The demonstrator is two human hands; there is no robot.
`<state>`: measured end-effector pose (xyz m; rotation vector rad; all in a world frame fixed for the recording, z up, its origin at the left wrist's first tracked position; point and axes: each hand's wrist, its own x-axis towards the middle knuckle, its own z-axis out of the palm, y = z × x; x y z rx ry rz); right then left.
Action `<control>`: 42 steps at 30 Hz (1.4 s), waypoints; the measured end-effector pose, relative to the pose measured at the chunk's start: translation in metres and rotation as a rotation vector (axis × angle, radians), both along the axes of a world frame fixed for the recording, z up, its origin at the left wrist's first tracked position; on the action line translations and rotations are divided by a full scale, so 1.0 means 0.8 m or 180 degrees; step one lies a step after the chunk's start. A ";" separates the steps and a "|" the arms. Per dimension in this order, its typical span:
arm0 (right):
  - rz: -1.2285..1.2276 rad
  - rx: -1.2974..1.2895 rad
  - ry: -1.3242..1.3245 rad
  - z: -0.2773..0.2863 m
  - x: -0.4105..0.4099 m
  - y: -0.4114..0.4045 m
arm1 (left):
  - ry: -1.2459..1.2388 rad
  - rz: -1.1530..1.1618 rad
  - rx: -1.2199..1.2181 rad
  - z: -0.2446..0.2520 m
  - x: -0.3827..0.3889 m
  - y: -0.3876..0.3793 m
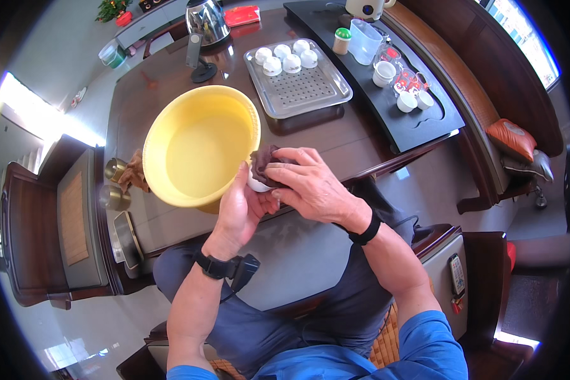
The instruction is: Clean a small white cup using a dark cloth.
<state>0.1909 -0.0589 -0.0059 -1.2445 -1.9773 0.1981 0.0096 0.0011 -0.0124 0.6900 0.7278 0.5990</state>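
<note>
My left hand [241, 209] holds a small white cup [258, 184], gripped from the left and below by the table's near edge. A dark brown cloth [263, 163] is bunched in my right hand [308, 183], which presses it against the cup; cloth and fingers hide most of the cup. Just left of both hands stands a large yellow plastic basin [199, 147]; whether it holds water is hard to tell. Beyond it on the right, several white cups [291, 63] stand upside down at the far end of a perforated metal tray [308, 95].
A black tea board [422, 128] carries white cups [384, 73], a clear plastic pitcher [365, 42] and a green-capped toothpick holder [342, 41]. Behind the basin are a phone stand [203, 71] and a steel kettle [208, 23]. Brass-coloured cups [115, 197] and a brown cloth [134, 173] lie left.
</note>
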 end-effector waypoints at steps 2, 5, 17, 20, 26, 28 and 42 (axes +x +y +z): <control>0.0017 0.0020 -0.0135 -0.005 -0.006 0.000 | -0.0169 -0.0030 0.0140 -0.018 -0.013 0.011; 0.0197 -0.0647 0.0878 -0.008 -0.006 0.001 | -0.0278 -0.0178 0.0618 -0.031 -0.018 0.017; 0.0233 -0.1310 0.3372 -0.011 0.030 0.014 | -0.0686 0.0177 0.0445 -0.007 -0.019 0.027; 0.0074 -0.1660 0.2762 -0.014 0.023 0.016 | -0.0862 -0.0191 0.0426 -0.002 -0.017 0.023; -0.0035 -0.1699 0.2692 -0.020 0.017 0.019 | -0.0968 0.0387 0.0216 -0.002 -0.009 0.016; -0.0018 -0.1799 0.2180 -0.022 0.021 0.011 | -0.1150 0.0477 0.0309 0.002 -0.012 0.016; 0.0193 -0.2326 0.0412 -0.011 0.072 0.016 | -0.1701 0.0747 0.0374 0.012 -0.037 0.027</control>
